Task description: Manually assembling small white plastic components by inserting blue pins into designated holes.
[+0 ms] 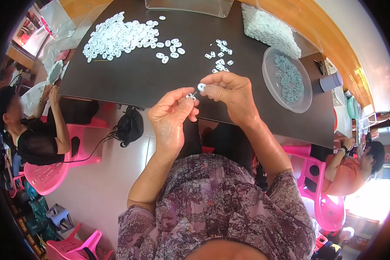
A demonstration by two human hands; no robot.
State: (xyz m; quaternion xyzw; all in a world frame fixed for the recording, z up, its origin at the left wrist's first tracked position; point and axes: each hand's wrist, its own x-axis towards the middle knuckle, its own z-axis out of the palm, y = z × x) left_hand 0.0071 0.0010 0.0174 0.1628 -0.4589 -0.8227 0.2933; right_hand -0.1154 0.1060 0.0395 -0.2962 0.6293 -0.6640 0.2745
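Currently | right fingers [215, 92] pinch white oval [201, 87], long axis unclear | left fingers [185, 105] pinch white piece [190, 96], grey pin [195, 93] slanting up-right

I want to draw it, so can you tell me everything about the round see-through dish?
The round dish is clear and plastic-looking, with a raised rim. It sits upright on the right side of the dark table, holding a loose heap of thin grey-green pieces. A bag of white pieces lies behind it; I can't tell whether they touch. Neither the left hand nor the right hand touches it.
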